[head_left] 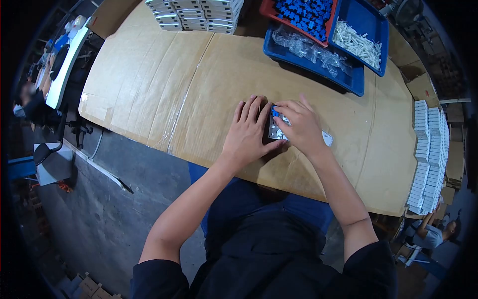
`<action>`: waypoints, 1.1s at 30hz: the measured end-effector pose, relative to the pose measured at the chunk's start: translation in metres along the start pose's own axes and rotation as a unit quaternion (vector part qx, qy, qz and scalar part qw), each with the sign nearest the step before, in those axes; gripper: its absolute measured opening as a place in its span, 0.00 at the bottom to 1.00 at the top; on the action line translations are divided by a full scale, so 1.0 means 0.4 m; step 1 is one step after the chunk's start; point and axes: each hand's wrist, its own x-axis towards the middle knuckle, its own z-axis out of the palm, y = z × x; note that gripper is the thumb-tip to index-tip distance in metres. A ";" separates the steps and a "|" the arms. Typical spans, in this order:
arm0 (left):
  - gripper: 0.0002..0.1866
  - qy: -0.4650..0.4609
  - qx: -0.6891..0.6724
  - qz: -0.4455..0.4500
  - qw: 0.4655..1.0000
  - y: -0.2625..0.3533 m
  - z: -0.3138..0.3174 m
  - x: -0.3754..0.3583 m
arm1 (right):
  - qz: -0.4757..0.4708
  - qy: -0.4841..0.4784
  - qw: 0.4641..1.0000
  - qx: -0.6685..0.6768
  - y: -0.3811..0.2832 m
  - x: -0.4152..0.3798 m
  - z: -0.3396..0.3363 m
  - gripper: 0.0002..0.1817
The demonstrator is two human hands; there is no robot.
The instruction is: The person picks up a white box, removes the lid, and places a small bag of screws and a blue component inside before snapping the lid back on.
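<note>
A small white rectangular plastic housing (pixel 272 133) lies on the cardboard in front of me, partly covered by both hands. My left hand (pixel 247 128) holds its left side, fingers lying along the edge and thumb across the near end. With fingers bent together, my right hand (pixel 302 125) presses over the housing's far end. A small blue part (pixel 275 112) shows at its fingertips, on the housing. The grip itself is partly hidden. Another white piece (pixel 327 138) sticks out from beneath my right wrist.
Cardboard (pixel 199 89) covers the table. Stacked white units (pixel 194 15) stand at the back, with more white stacks (pixel 427 154) along the right edge. A red tray (pixel 267 11) holds blue parts; blue trays (pixel 356 85) hold white pieces and clear plastic bags. Other people sit at left and right.
</note>
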 end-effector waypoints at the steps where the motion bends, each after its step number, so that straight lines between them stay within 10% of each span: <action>1: 0.53 0.002 0.000 0.000 1.000 -0.003 0.000 0.003 | -0.009 0.016 0.999 -0.029 0.002 -0.009 0.019 0.15; 10: 0.54 0.031 0.020 0.025 0.999 0.004 0.002 -0.002 | 0.008 -0.021 0.999 -0.042 -0.007 -0.022 -0.041 0.20; 16: 0.52 0.084 -0.059 0.000 0.995 0.008 -0.005 -0.014 | 0.228 0.002 0.970 0.081 0.052 -0.183 -0.217 0.25; 33: 0.55 0.154 0.001 -0.148 0.977 0.172 0.064 0.003 | 0.191 0.014 0.973 0.126 0.122 -0.376 -0.166 0.22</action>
